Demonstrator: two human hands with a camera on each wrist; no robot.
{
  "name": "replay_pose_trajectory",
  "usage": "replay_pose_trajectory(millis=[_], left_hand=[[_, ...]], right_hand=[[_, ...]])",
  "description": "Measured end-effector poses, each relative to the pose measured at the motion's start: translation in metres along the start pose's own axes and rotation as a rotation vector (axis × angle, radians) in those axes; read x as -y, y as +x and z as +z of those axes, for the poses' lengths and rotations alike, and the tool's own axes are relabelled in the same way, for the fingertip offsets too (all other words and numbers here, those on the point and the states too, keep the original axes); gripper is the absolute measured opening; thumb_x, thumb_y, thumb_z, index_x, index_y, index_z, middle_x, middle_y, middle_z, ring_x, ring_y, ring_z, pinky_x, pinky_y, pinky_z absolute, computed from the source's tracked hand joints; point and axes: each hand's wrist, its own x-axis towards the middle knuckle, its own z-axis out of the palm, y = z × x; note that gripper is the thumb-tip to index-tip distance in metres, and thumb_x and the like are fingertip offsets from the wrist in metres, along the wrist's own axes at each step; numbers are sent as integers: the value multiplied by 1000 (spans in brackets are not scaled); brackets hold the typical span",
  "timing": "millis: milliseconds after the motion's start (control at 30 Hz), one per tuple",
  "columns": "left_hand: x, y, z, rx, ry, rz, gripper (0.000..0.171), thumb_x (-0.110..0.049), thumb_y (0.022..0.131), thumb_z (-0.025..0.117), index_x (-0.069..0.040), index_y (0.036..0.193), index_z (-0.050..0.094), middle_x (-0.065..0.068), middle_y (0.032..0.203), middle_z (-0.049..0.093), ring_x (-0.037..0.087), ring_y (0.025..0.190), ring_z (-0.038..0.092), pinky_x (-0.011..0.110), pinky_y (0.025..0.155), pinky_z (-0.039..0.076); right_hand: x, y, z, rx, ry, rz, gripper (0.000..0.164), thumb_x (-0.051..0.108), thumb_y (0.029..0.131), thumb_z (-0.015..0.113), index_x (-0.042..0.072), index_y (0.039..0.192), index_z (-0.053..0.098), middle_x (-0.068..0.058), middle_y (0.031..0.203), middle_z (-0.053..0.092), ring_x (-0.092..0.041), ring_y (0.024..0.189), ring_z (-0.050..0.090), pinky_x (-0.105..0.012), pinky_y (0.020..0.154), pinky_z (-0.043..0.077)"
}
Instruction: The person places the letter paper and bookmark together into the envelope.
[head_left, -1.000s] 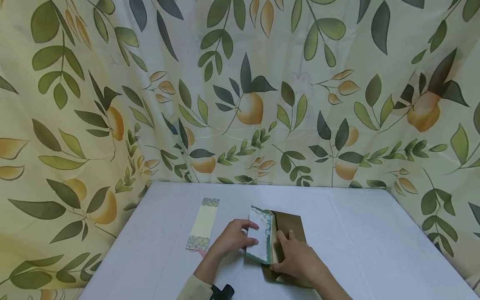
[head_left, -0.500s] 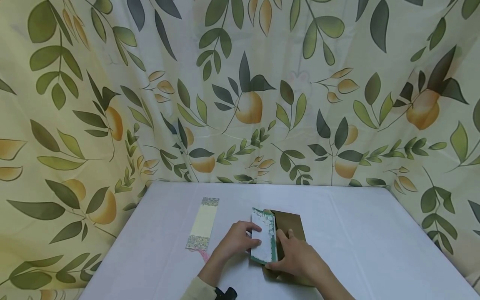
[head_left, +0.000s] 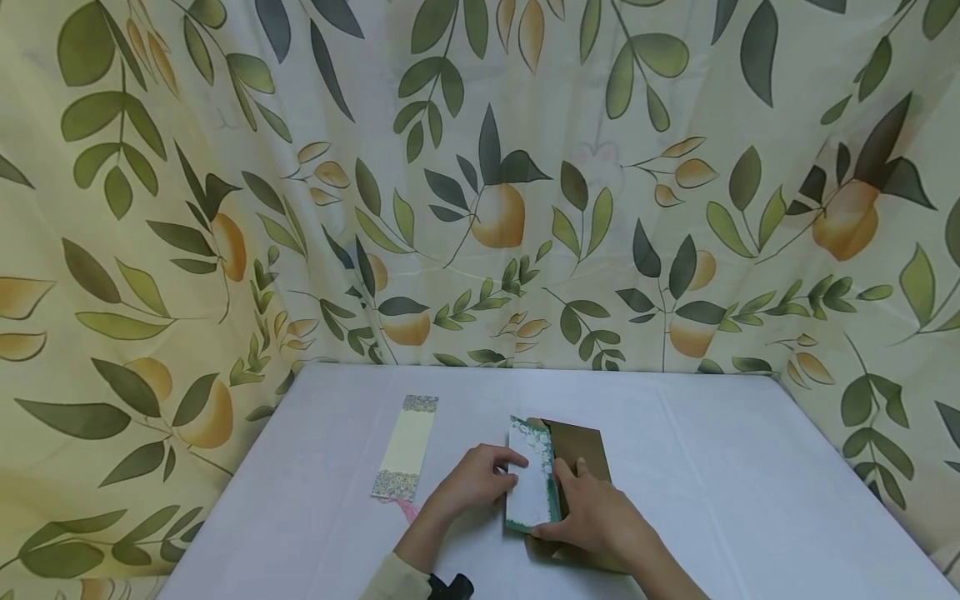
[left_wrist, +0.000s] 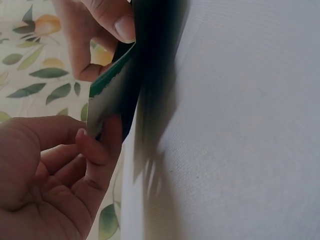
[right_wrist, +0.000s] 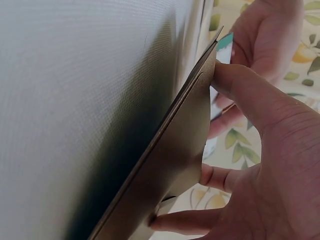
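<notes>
A white card with a green leafy border (head_left: 531, 487) stands out from the left side of a brown envelope (head_left: 588, 446). My left hand (head_left: 480, 479) holds the card by its left edge, thumb and fingers bent about it; the left wrist view shows that pinch on the card (left_wrist: 107, 102) from below. With thumb and fingers spread, my right hand (head_left: 596, 508) grips the envelope beside its open edge. In the right wrist view the envelope (right_wrist: 175, 155) lifts at a slant off the tablecloth. How far the card reaches inside is hidden.
A pale yellow bookmark (head_left: 407, 446) with patterned ends and a pink tassel (head_left: 407, 510) lies left of the hands. A white cloth (head_left: 712, 467) covers the table. Behind it hangs a curtain (head_left: 480, 275) printed with leaves and fruit.
The card has shifted right, closer over the envelope's open edge, along with my left hand. My right hand and the envelope have barely moved. The bookmark stays in place.
</notes>
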Motion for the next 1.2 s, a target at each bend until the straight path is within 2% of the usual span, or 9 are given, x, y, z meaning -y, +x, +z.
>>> replay_pose_trajectory(millis=[233, 433, 600, 800, 1033, 1200], left_hand=[[1, 0, 3, 6, -44, 1, 24, -6, 85, 67, -16, 107, 65, 0, 69, 58, 13, 51, 53, 27, 48, 42], [-1, 0, 5, 26, -76, -18, 23, -5, 86, 67, -16, 104, 58, -3, 71, 62, 13, 52, 51, 27, 47, 41], [-3, 0, 7, 36, -93, -24, 22, -7, 86, 67, -15, 104, 59, -3, 70, 62, 13, 53, 52, 27, 48, 41], [-5, -1, 11, 25, -90, -15, 22, -6, 86, 67, -14, 105, 58, -2, 66, 60, 14, 48, 51, 27, 47, 41], [-11, -2, 17, 40, -129, -11, 24, -3, 86, 65, -11, 107, 57, 0, 65, 59, 15, 42, 50, 27, 43, 42], [-12, -3, 19, 52, -147, -8, 23, -3, 87, 64, -10, 107, 56, 1, 64, 58, 15, 42, 50, 28, 43, 43]], right_hand=[[1, 0, 1, -12, 6, -27, 99, 73, 55, 73, 13, 127, 43, -34, 132, 41, -36, 81, 60, -56, 64, 48], [3, -1, 1, -11, 18, -41, 95, 72, 56, 74, 13, 125, 44, -34, 133, 41, -37, 85, 61, -54, 65, 49], [5, -1, 0, -4, 21, -39, 93, 72, 57, 73, 13, 123, 44, -35, 134, 40, -38, 81, 61, -54, 63, 49], [7, -1, 0, -7, 44, -52, 83, 72, 57, 73, 17, 111, 43, -35, 134, 40, -35, 73, 61, -50, 56, 48], [9, -4, -1, -14, 103, -105, 80, 70, 59, 74, 20, 111, 43, -36, 135, 38, -38, 80, 62, -51, 60, 48], [8, -4, -2, -10, 118, -137, 79, 69, 60, 74, 18, 113, 43, -33, 133, 42, -32, 78, 61, -48, 57, 48]])
